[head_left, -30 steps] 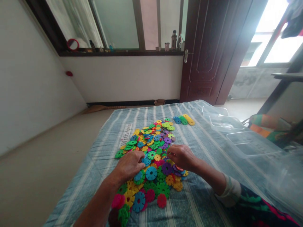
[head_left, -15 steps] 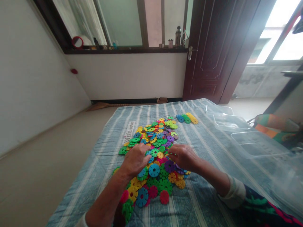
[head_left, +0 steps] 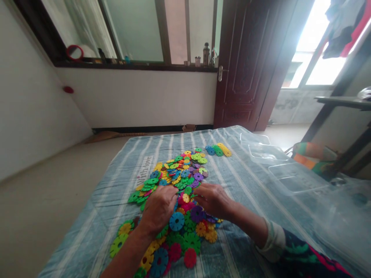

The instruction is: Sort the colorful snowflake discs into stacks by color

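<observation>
A heap of flat plastic snowflake discs point(head_left: 176, 177) in green, blue, yellow, purple, pink and orange lies on a blue striped cloth point(head_left: 240, 185). My left hand point(head_left: 159, 208) rests palm down on the near middle of the heap, fingers curled among the discs. My right hand point(head_left: 213, 200) lies close beside it, fingertips pinching at discs. Whether either hand has a disc in its grip is hidden. A short row of blue, green and yellow discs point(head_left: 218, 150) lies apart at the far side.
Several clear plastic trays point(head_left: 292, 177) stand along the right of the cloth. Bare floor runs on the left. A dark door point(head_left: 246, 65) and a window sill point(head_left: 136, 66) with bottles are behind. Striped cushions point(head_left: 314, 154) lie at the right.
My left hand has slid forward and deeper into the heap. My right hand stays beside it. The view has swung slightly, shifting the heap leftward in frame.
</observation>
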